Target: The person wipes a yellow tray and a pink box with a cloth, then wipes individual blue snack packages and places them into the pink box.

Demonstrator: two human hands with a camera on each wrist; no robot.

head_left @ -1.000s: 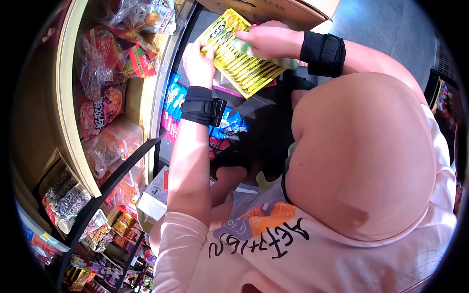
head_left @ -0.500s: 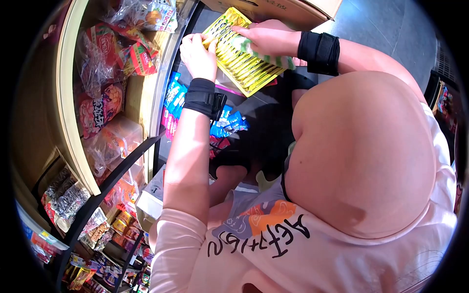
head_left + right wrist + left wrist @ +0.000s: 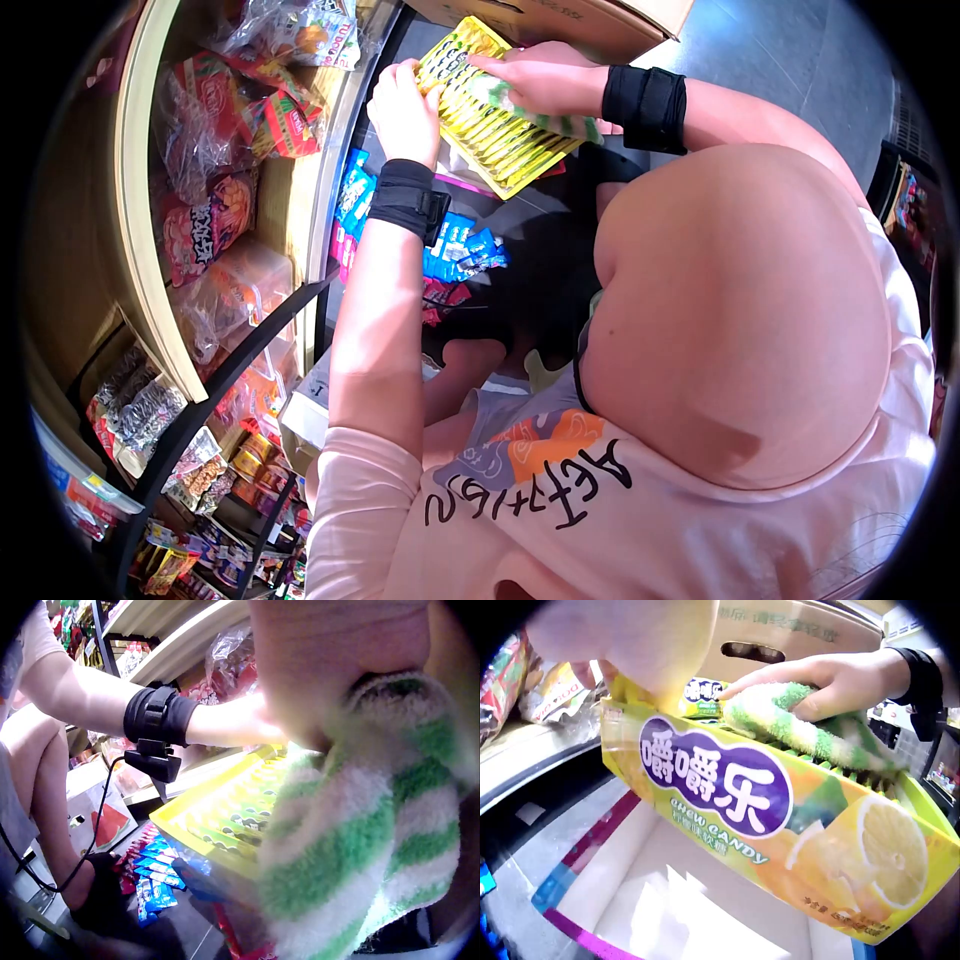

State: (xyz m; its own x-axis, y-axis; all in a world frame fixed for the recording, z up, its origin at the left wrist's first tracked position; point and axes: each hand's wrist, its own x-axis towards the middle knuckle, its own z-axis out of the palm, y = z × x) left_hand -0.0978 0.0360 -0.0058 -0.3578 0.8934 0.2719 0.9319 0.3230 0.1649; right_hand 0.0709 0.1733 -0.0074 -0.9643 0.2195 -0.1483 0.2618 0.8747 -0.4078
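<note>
A yellow box of chew candy (image 3: 500, 150) with a purple label, packed with a row of thin packets, is tilted in front of the person. My left hand (image 3: 405, 112) grips the box at its left end, and in the left wrist view it is a blur over that corner. The right hand (image 3: 550, 82) holds a green-and-white striped fuzzy cloth (image 3: 780, 720) against the packets and the box's upper edge. Hanging folds of the cloth (image 3: 337, 847) fill much of the right wrist view. Below the candy box sits a white-lined open box (image 3: 705, 907) with a purple edge.
A wooden shelf (image 3: 160, 210) of bagged snacks runs along the left. Blue packets (image 3: 465, 248) and pink packets lie on the dark floor. At the back stands a cardboard carton (image 3: 600, 25) with a handle slot. A white box (image 3: 310, 410) is beside the leg.
The left hand has shifted slightly up and left along the candy box's end. With the cloth, the right hand has slid a little to the left over the packets.
</note>
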